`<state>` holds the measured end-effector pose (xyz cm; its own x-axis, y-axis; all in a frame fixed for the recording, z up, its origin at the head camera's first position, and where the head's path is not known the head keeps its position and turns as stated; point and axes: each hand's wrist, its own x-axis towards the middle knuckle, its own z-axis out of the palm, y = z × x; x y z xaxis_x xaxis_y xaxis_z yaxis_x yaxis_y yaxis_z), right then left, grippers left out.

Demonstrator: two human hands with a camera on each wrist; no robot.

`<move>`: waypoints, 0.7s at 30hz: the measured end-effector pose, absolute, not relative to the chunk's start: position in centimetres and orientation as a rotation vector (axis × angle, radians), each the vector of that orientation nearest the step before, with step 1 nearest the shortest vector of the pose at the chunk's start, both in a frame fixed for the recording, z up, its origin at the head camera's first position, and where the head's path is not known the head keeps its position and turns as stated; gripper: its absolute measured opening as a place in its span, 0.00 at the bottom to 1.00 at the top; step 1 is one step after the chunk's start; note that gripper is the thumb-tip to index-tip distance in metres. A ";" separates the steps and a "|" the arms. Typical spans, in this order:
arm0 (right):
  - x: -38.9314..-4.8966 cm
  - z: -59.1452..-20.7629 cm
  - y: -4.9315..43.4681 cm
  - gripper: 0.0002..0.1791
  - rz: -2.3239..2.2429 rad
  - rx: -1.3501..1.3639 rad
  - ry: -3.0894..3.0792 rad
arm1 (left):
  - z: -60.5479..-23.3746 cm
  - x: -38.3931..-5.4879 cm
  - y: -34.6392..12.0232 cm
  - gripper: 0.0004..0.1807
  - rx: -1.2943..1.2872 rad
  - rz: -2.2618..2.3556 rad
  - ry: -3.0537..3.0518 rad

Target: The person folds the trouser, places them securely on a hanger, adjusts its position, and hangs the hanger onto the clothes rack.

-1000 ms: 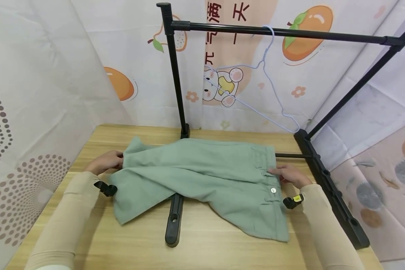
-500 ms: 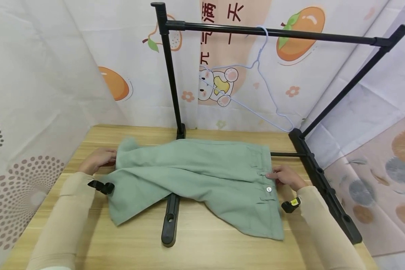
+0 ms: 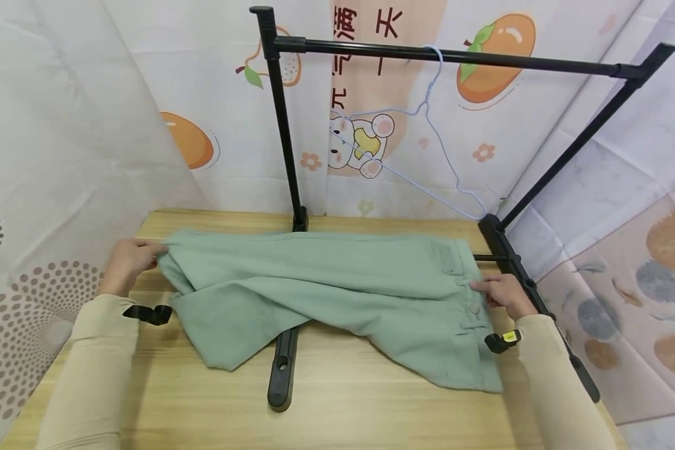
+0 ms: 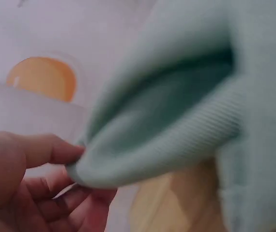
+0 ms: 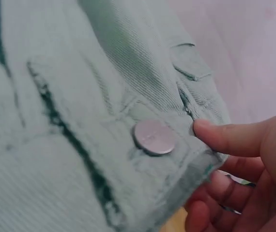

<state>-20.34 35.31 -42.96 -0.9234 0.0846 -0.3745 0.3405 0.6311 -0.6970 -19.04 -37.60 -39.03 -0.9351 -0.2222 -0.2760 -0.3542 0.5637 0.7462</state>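
A pair of pale green trousers lies sideways across the rack's base, waistband on the right and leg ends on the left. My left hand pinches the far leg's hem between thumb and fingers; in the left wrist view the hem's opening gapes beside the fingers. At the waistband, my right hand pinches the edge near a round metal button, thumb on top and fingers underneath. The near leg fans toward the front, slightly creased.
A black clothes rack stands behind, its left foot partly under the trousers and its right foot beyond my right hand. A pale blue wire hanger hangs from the bar. Printed curtains surround the wooden table.
My left hand has moved left and slightly away, drawing the far leg's end out longer. The right hand and waistband have shifted to the right. The head view has turned a little.
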 end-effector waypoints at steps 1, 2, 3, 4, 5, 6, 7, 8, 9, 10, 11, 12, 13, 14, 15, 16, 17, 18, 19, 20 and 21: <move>-20.2 -43.3 35.4 0.19 -1.176 0.344 2.535 | -39.2 -19.1 -37.5 0.34 -0.443 1.316 2.625; -20.1 -43.6 35.5 0.20 -1.170 0.348 2.524 | -39.5 -19.2 -37.4 0.35 -0.390 1.321 2.610; -20.0 -43.9 35.5 0.21 -1.164 0.345 2.512 | -39.7 -19.3 -37.5 0.36 -0.338 1.338 2.593; -19.9 -44.1 35.5 0.23 -1.154 0.338 2.505 | -40.0 -19.4 -37.6 0.35 -0.297 1.370 2.559; -19.8 -44.2 35.6 0.24 -1.145 0.335 2.498 | -40.2 -19.4 -37.7 0.32 -0.268 1.429 2.505; -19.7 -44.3 35.6 0.25 -1.145 0.340 2.490 | -40.5 -19.4 -38.0 0.28 -0.239 1.511 2.436; -19.6 -44.4 35.6 0.26 -1.142 0.339 2.483 | -40.8 -19.4 -38.2 0.23 -0.219 1.611 2.354; -19.6 -44.4 35.7 0.26 -1.136 0.328 2.478 | -41.1 -19.3 -38.5 0.18 -0.202 1.712 2.262; -19.6 -44.3 35.7 0.26 -1.132 0.313 2.472 | -41.4 -19.2 -38.7 0.13 -0.188 1.804 2.172; -19.5 -44.3 35.8 0.27 -1.130 0.300 2.467 | -41.7 -19.1 -38.9 0.11 -0.178 1.869 2.101; -19.6 -44.2 35.8 0.27 -1.131 0.294 2.462 | -42.0 -19.1 -39.0 0.11 -0.161 1.912 2.045; -19.6 -44.2 35.9 0.27 -1.132 0.285 2.459 | -42.3 -19.0 -39.1 0.10 -0.138 1.930 2.011; -19.6 -44.2 35.9 0.27 -1.130 0.274 2.458 | -42.6 -19.0 -39.1 0.09 -0.123 1.918 2.009; -19.6 -44.2 35.9 0.26 -1.127 0.262 2.455 | -42.8 -19.0 -39.0 0.11 -0.108 1.886 2.023; -19.7 -44.2 35.9 0.26 -1.127 0.257 2.452 | -43.1 -19.1 -38.9 0.15 -0.096 1.842 2.056; -19.7 -44.3 35.9 0.26 -1.132 0.259 2.447 | -43.3 -19.1 -38.8 0.21 -0.085 1.798 2.088; -19.7 -44.3 35.9 0.25 -1.137 0.261 2.441 | -43.4 -19.2 -38.6 0.27 -0.067 1.768 2.106; -19.7 -44.4 35.9 0.25 -1.138 0.257 2.436 | -43.5 -19.3 -38.5 0.32 -0.052 1.730 2.132; -19.7 -44.5 35.9 0.24 -1.136 0.244 2.431 | -43.6 -19.4 -38.3 0.36 -0.029 1.705 2.147; -19.7 -44.5 35.9 0.24 -1.135 0.239 2.429 | -43.6 -19.6 -38.2 0.38 -0.010 1.697 2.147; -19.7 -44.5 35.8 0.23 -1.139 0.239 2.427 | -43.6 -19.7 -38.1 0.40 0.006 1.689 2.145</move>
<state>-19.74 35.83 -44.52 -0.8857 -0.0318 -0.4633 0.3361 0.6446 -0.6867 -19.68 -38.05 -43.56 -0.9165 0.2507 -0.3117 -0.2444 0.2661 0.9325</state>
